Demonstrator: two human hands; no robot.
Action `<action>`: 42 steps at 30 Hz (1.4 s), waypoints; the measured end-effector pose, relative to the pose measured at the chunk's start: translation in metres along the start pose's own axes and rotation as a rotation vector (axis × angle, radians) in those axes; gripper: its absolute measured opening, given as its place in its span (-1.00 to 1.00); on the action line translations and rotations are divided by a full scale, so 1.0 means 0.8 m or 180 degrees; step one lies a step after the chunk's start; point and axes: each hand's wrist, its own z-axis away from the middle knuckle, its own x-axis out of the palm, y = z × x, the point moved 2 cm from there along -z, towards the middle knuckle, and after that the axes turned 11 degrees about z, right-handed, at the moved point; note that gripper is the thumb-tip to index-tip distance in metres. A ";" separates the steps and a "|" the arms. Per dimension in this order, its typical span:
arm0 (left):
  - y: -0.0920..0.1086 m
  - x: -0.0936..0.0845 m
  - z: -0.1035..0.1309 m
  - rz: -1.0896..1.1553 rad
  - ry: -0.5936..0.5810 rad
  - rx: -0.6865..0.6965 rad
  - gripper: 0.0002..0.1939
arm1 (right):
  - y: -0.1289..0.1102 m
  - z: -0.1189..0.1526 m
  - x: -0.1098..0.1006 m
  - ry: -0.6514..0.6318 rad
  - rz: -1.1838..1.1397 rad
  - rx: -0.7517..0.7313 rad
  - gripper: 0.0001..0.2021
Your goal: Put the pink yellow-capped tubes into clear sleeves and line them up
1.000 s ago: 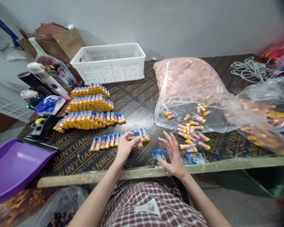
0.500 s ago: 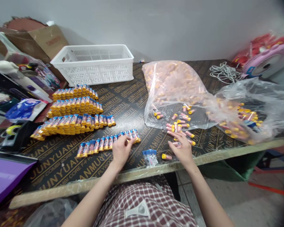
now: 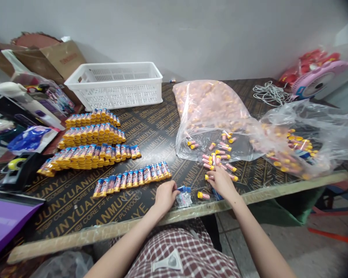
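My left hand [image 3: 166, 197] is closed on the edge of a small clear packet with a blue top [image 3: 184, 196] near the table's front edge. My right hand [image 3: 222, 184] has its fingers on a pink tube with a yellow cap [image 3: 208, 177], beside a loose pile of such tubes [image 3: 219, 157]; something blue shows beneath this hand. One more yellow-capped tube [image 3: 203, 195] lies between the hands. Behind my left hand runs a slanting row of blue-and-yellow labelled tubes [image 3: 132, 178].
Stacked labelled tubes [image 3: 89, 154] fill the left, before a white basket [image 3: 116, 92]. A large bag of tubes [image 3: 211, 100] lies behind the pile, a second bag [image 3: 301, 143] to the right. A tape dispenser [image 3: 20, 170] and fan [image 3: 316, 83] stand at the sides.
My left hand has left the end of the labelled row and moved right and nearer to the clear packet. My right hand remains at the loose pile, slightly lower, and the view has shifted slightly.
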 end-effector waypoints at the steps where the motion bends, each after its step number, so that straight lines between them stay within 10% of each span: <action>1: 0.000 0.001 0.001 0.0066 0.0027 -0.0009 -0.93 | -0.001 -0.003 0.000 0.0007 -0.0024 -0.0012 -0.89; 10: 0.000 0.000 0.007 0.0189 0.0117 0.0060 -0.95 | -0.027 -0.009 -0.020 0.0336 -0.0575 0.0049 -0.78; 16: 0.004 -0.002 0.018 0.0299 0.0287 0.0250 -0.95 | -0.059 0.010 -0.034 0.0701 -0.2316 0.0408 -0.71; 24: 0.020 -0.040 0.012 0.3236 0.0714 -0.0548 -0.74 | -0.090 0.033 -0.049 0.0742 -0.3976 0.0891 -0.78; 29: 0.015 -0.063 0.001 0.4493 0.0893 -0.1025 -0.70 | -0.107 0.045 -0.058 0.0995 -0.3709 0.0844 -0.75; 42: 0.006 -0.069 0.004 0.4568 0.1347 -0.1243 -0.63 | -0.136 0.049 -0.062 0.1506 -0.2864 0.0089 -0.67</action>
